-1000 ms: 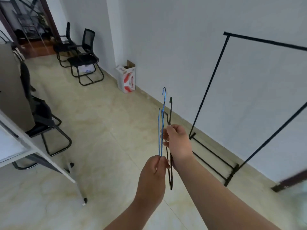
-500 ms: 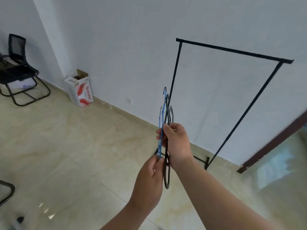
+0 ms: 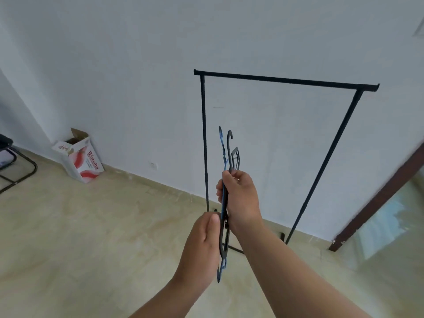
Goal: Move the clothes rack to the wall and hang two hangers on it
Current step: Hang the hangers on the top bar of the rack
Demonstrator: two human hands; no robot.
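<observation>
The black clothes rack stands against the white wall, its top bar bare. In front of it I hold two hangers edge-on, hooks up: a blue hanger and a black hanger. My right hand grips both hangers near their upper part. My left hand pinches them lower down, at about the middle. The hangers' lower ends stick out below my left hand. Both hangers are well short of the rack's top bar.
An open cardboard box with red print stands on the floor by the wall at left. A black chair frame shows at the far left edge. A dark door frame and glass lie at the right.
My view has swung right, so the rack now sits centred ahead. The hangers have stayed in both hands, and the blue one has slid lower, its end now below my left hand.
</observation>
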